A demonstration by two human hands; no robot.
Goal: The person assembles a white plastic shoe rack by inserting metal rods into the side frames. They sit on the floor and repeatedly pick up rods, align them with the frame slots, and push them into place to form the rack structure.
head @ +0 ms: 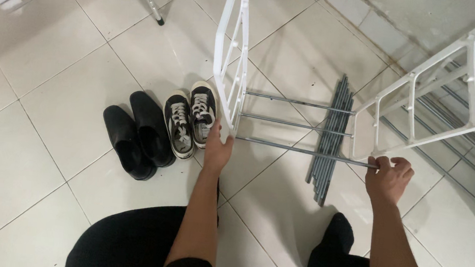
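Both hands (219, 149) (388, 176) seemingly grip white rack frames (232, 53) above open tile (49, 128).

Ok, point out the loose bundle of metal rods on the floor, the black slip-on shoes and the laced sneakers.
Bundle of metal rods (329, 140), head view, middle of the stack.
Black slip-on shoes (137, 133), head view, between the two.
Laced sneakers (190, 118), head view, where the pair meets.

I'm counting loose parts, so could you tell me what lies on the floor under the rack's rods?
A bundle of grey rods lies on the tiles beneath the three fitted rods; how many it holds cannot be counted.
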